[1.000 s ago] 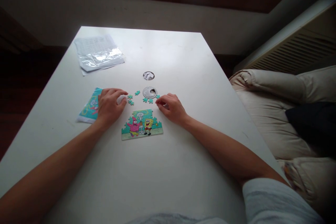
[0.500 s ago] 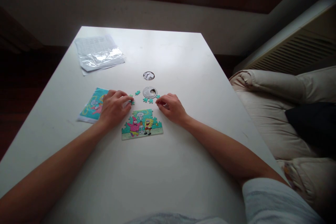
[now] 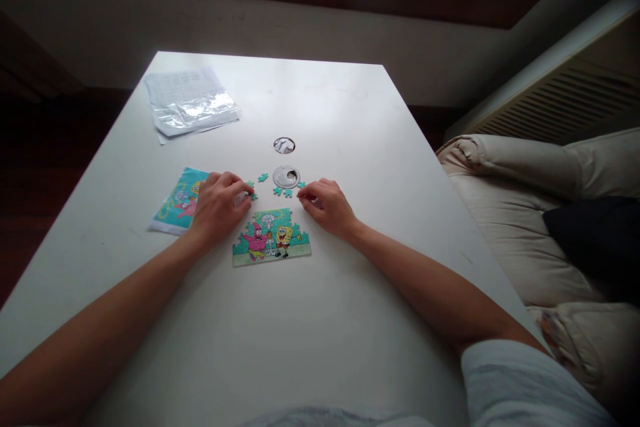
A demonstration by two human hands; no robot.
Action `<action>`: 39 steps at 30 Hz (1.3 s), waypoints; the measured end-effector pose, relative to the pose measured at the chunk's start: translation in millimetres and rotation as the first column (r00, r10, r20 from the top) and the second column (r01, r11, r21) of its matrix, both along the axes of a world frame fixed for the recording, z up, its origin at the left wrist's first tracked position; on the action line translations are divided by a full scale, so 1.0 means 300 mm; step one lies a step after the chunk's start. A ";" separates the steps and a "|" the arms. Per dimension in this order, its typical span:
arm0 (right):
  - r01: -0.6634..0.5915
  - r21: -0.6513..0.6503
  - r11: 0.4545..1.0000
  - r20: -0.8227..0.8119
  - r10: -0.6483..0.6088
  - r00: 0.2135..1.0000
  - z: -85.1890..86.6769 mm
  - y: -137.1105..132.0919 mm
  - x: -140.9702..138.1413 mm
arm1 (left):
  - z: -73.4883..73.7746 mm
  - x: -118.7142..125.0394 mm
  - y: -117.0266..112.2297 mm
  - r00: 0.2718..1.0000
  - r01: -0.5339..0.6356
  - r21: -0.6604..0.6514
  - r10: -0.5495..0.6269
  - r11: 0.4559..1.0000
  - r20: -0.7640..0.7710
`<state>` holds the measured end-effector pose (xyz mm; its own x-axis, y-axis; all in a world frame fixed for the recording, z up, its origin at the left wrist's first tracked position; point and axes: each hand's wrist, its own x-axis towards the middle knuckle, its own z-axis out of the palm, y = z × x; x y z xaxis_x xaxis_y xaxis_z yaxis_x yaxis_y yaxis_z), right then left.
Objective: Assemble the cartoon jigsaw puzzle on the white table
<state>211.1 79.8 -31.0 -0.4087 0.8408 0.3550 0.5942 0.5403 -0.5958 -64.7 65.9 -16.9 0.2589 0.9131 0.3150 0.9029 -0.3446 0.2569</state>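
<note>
A partly assembled jigsaw puzzle (image 3: 270, 237) with cartoon figures lies flat on the white table, its upper edges jagged. My left hand (image 3: 223, 203) rests at its upper left, thumb and forefinger curled together at a small teal puzzle piece (image 3: 254, 197). To the puzzle's upper right is my right hand (image 3: 327, 205), its fingers closed in a pinch; whatever they hold, if anything, is hidden. Several loose teal pieces (image 3: 288, 193) lie between the hands. One more loose piece (image 3: 263, 177) sits farther back.
A cartoon picture sheet (image 3: 175, 207) lies partly under my left hand. Papers in a clear plastic sleeve (image 3: 193, 103) are at the back left. Two round openings, one with a metal ring (image 3: 280, 175), are set in the table (image 3: 320, 333). A beige sofa (image 3: 500, 213) stands to the right.
Both hands keep the same pose and place beside the puzzle. The whole view shifts very slightly; nothing on the table has visibly moved.
</note>
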 end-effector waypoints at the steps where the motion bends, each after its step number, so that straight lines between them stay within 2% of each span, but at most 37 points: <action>1: 0.001 0.002 1.000 0.001 -0.001 1.000 -0.001 0.000 0.000 | 0.000 0.000 0.000 1.000 0.000 0.000 0.000 1.000 0.002; 13: 0.008 0.007 1.000 -0.006 -0.008 1.000 -0.004 0.001 0.001 | -0.002 0.000 -0.001 0.998 -0.055 -0.027 0.056 0.998 0.029; 21: -0.021 0.022 1.000 -0.021 0.021 1.000 0.034 -0.036 -0.006 | 0.016 -0.012 -0.020 0.994 -0.111 -0.050 0.112 0.992 0.014; 30: 0.062 0.045 0.997 -0.067 -0.059 0.996 0.065 -0.023 0.025 | 0.029 -0.002 -0.031 0.990 -0.136 -0.042 0.134 0.990 -0.048; 39: 0.106 0.034 0.994 -0.066 -0.103 0.992 0.070 -0.008 0.044 | 0.025 0.002 -0.031 0.992 -0.124 -0.038 0.123 0.992 -0.030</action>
